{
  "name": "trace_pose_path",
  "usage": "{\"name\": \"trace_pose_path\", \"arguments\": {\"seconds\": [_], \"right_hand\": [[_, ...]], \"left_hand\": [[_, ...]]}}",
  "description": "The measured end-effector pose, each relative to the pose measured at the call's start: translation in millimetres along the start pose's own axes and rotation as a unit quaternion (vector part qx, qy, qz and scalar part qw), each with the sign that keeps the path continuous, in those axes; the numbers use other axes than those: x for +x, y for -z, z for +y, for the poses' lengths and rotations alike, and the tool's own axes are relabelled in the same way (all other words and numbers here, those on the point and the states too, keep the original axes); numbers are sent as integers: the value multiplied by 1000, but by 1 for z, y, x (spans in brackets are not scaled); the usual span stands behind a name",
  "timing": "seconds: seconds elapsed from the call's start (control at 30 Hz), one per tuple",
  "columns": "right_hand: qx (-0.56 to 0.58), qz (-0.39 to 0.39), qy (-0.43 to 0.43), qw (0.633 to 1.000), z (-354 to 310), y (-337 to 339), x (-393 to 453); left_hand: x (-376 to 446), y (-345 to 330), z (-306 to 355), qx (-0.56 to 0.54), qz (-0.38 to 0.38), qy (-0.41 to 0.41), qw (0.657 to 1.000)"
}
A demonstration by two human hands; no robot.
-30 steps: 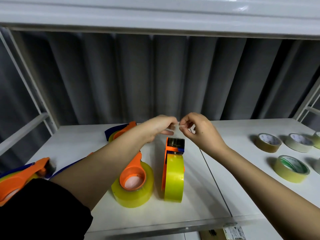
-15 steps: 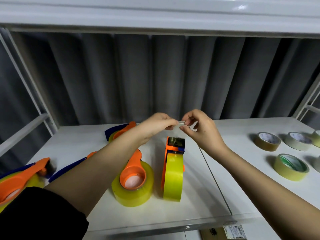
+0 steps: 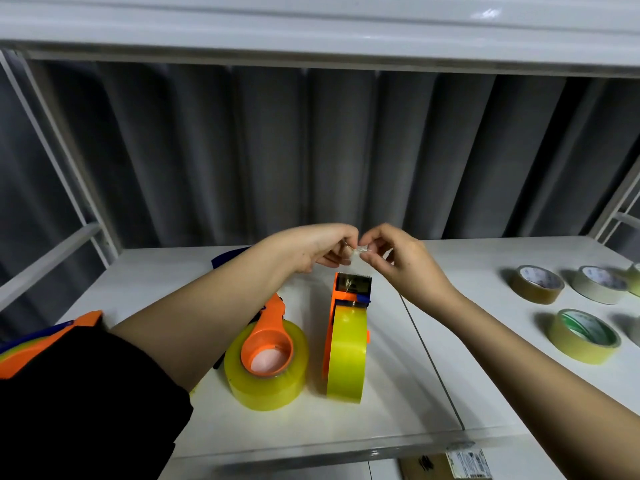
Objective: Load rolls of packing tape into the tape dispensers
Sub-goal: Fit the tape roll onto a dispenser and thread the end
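An orange tape dispenser stands upright at the table's middle with a yellow-clear roll loaded in it. Above its cutter, my left hand and my right hand meet fingertip to fingertip and pinch a small scrap of clear tape between them. Left of the upright one, a second orange dispenser lies flat inside a fat clear-yellow roll. A third dispenser pokes out at the far left, partly hidden by my black sleeve.
Several loose tape rolls lie on the right: a brown one, a pale one and a yellowish one with a green core. A white shelf hangs overhead. White frame posts stand at both sides. The table front edge is near.
Both hands stay together above the dispenser, shifted slightly upward in view. The bit of tape between the fingertips looks more crumpled. The dispensers and rolls have not moved.
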State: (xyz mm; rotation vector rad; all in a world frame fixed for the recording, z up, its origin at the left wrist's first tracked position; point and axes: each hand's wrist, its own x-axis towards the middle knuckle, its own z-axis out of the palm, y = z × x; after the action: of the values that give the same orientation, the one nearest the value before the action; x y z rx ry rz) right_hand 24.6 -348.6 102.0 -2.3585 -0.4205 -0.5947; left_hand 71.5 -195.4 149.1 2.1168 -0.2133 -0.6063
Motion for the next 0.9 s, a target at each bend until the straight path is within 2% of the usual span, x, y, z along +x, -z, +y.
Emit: {"name": "trace_pose_path", "arguments": {"seconds": [0.03,0.1,0.2,0.3,0.47,0.6,0.7,0.77,0.83,0.9], "right_hand": [[88,-28,-51,994,-2,3,1],[235,-74,-133,960,-2,8,5],[346,-110,-232,903,2,9,8],[381,-120,-301,866,1,8,11],[369,-141,-342,853,-2,9,15],[385,-141,-357,839,-4,8,13],[410,-137,-369,823,-4,8,12],[410,-139,-369,823,-4,9,13],[406,-142,-368,824,-4,9,13],[407,-144,-367,824,-4,9,13]], "left_hand": [[1,0,-1,2,0,1,1000],[2,1,-1,9,-1,4,1000],[2,0,-2,14,1,-1,1000],[2,-1,-3,-5,8,-21,1000],[9,4,-14,-26,27,-67,997],[8,4,-23,-68,111,-105,986],[-5,-2,-31,-13,197,-285,938],[-12,-5,-41,128,244,-399,875],[-13,-4,-50,263,279,-452,806],[-12,-4,-55,329,292,-462,770]]}}
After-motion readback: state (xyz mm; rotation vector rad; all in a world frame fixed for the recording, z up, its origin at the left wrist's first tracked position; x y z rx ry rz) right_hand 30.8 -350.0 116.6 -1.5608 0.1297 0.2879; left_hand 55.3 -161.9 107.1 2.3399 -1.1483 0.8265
